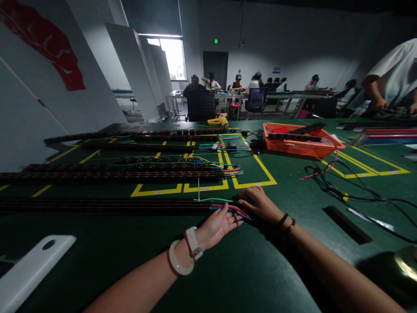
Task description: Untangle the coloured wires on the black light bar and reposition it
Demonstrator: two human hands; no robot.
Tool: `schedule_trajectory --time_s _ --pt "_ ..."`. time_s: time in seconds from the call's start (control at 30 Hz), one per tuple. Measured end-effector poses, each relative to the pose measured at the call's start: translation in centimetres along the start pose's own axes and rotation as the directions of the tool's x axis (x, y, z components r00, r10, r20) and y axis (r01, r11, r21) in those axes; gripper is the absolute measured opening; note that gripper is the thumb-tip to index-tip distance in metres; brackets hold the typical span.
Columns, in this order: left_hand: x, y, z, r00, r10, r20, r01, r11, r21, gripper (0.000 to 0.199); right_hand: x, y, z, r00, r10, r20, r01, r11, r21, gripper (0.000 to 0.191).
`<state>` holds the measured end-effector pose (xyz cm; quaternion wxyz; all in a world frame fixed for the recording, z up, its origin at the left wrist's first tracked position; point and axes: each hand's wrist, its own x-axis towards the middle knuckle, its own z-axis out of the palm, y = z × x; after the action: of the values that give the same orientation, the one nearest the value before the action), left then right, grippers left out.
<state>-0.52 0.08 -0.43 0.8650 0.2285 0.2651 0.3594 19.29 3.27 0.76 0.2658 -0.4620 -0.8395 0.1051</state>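
Observation:
My left hand is palm up at the right end of a long dark cable bundle. Its thumb lies over the red and blue wires coming out of the bundle, with the fingers fairly straight beneath them. On the other side of the wires, my right hand has its thumb and forefinger curled at the tip of a green wire; the contact itself is partly hidden. A pale cable tie sticks up from the bundle just left of my hands.
More dark bundles lie behind on the green table, near yellow tape outlines. An orange basket and yellow heat gun are farther back. Black cables and a dark strip lie right; a white object is left.

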Motion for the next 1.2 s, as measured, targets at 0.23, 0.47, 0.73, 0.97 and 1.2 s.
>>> schedule_trajectory --time_s 0.23,0.47,0.73,0.97,1.2 --pt "0.3 -0.3 -0.3 0.999 0.026 -0.031 -0.027 0.999 -0.036 0.028 -0.2 -3.9 -0.8 0.994 -0.100 0.034 0.103 0.988 -0.113 0.026" --pt "0.1 -0.2 0.3 0.999 0.025 -0.024 -0.026 0.999 -0.031 0.027 -0.5 -4.9 -1.3 0.996 -0.044 0.077 0.063 0.964 -0.257 0.024" --pt "0.0 0.0 0.5 0.997 0.005 -0.073 -0.004 1.000 0.022 0.024 -0.4 -4.0 -1.3 0.987 0.040 0.155 -0.007 0.979 -0.204 0.031" --pt "-0.4 -0.3 0.5 0.997 0.067 -0.025 -0.064 0.992 0.111 0.032 -0.1 -2.7 -1.2 0.997 0.039 0.071 -0.021 0.971 -0.239 0.032" --pt "-0.5 -0.3 0.4 0.997 0.065 -0.042 -0.059 0.990 0.131 0.029 -0.2 -2.5 -0.1 0.995 0.047 0.083 -0.016 0.939 -0.343 0.034"
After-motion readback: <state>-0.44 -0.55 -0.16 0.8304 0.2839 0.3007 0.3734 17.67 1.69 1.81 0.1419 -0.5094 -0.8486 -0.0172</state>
